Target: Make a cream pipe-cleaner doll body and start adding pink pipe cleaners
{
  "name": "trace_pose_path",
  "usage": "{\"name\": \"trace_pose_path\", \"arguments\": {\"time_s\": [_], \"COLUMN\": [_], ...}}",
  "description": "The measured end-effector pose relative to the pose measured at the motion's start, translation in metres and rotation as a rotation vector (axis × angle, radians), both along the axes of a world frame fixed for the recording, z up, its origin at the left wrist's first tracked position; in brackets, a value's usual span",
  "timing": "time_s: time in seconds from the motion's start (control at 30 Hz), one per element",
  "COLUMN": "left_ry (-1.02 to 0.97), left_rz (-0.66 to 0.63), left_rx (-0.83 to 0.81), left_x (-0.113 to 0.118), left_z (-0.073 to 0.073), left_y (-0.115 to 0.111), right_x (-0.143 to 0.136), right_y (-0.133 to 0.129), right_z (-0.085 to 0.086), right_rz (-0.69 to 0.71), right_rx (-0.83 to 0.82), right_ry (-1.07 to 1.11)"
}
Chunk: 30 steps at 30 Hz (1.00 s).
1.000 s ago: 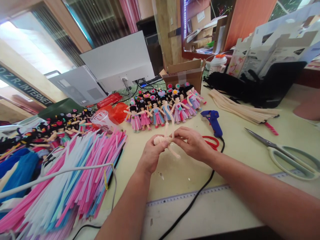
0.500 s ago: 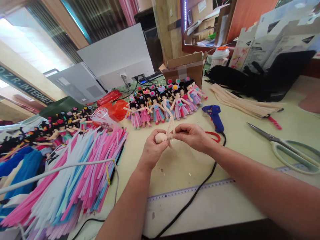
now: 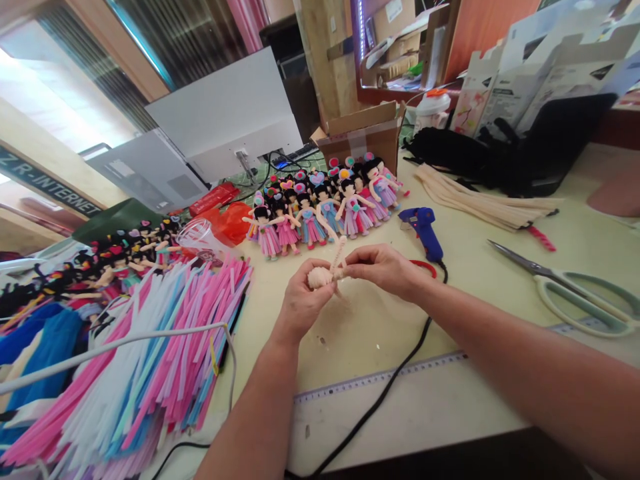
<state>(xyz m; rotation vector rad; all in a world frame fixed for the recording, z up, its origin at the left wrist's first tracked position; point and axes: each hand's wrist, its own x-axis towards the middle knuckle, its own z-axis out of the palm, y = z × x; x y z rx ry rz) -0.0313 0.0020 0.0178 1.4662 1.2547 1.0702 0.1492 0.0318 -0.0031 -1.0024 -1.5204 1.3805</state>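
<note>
- Cream bundle (image 3: 319,277) lies between the two hands, raised just above the worktop (image 3: 360,343); its long axis runs roughly left to right, rounded end to the left.
- Left hand (image 3: 300,303) is nearer that end — its fingers grasp the rounded part, thumb along the near side.
- Right hand (image 3: 383,270) comes from the right, fingers pinched at the narrower end of the bundle; exactly what sits between their tips is too small to tell.
- One fuzzy strand (image 3: 341,250) stands up from the narrow end, leaning away to the far side; its lower part is close beside the right fingertips.
- Far side: a row of dolls (image 3: 313,223) stands near the strand's tip, so room is tight there.
- Right: glue gun (image 3: 425,233), then scissors (image 3: 520,260) farther out.
- Left: a pile of coloured stems (image 3: 130,360).
- Near side: bare worktop — open as far as the ruler (image 3: 380,381) and black cord (image 3: 373,408).
</note>
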Motion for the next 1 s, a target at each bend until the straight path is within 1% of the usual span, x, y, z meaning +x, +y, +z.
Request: {"name": "trace_pose_path", "arguments": {"time_s": [0.17,0.27,0.37,0.43,0.53,0.57,0.6,0.63,0.7,0.77,0.8,0.87,1.0], "left_ry": [0.051,0.056,0.050,0.025,-0.006,-0.006,-0.004,-0.005,-0.019,-0.059,-0.084,-0.135,-0.216], "left_rz": [-0.040,-0.069,-0.057,-0.009,0.150,0.196,0.216,0.205,0.112,0.013,-0.013,-0.018,0.012], "left_rx": [0.063,0.096,0.095,0.096,0.090,0.065,0.023,-0.030,-0.142,-0.239,-0.272,-0.300,-0.293], "left_x": [-0.0020,-0.0024,-0.0017,-0.0010,-0.0005,-0.0005,-0.0005,-0.0005,-0.0003,0.0005,0.0011,0.0024,0.0046], "left_z": [-0.0014,-0.0026,-0.0039,-0.0048,-0.0057,-0.0058,-0.0057,-0.0054,-0.0046,-0.0042,-0.0043,-0.0055,-0.0091], "left_y": [0.0017,0.0019,0.0015,0.0015,0.0022,0.0024,0.0024,0.0021,0.0010,-0.0003,-0.0007,-0.0008,0.0011], "right_x": [0.0012,0.0014,0.0004,-0.0006,-0.0018,-0.0021,-0.0025,-0.0029,-0.0038,-0.0046,-0.0049,-0.0054,-0.0061], "right_y": [0.0000,0.0000,0.0000,-0.0004,-0.0020,-0.0029,-0.0039,-0.0050,-0.0071,-0.0086,-0.0091,-0.0095,-0.0090], "right_z": [-0.0013,-0.0018,-0.0022,-0.0029,-0.0034,-0.0033,-0.0029,-0.0024,-0.0012,-0.0005,-0.0004,-0.0009,-0.0026], "right_rz": [0.061,0.070,0.038,-0.015,-0.111,-0.142,-0.168,-0.187,-0.200,-0.180,-0.168,-0.156,-0.168], "right_rx": [-0.030,0.005,0.075,0.151,0.322,0.391,0.461,0.526,0.635,0.702,0.722,0.747,0.768], "right_ry": [-0.021,-0.045,-0.041,-0.048,-0.094,-0.122,-0.152,-0.182,-0.231,-0.255,-0.261,-0.275,-0.292]}}
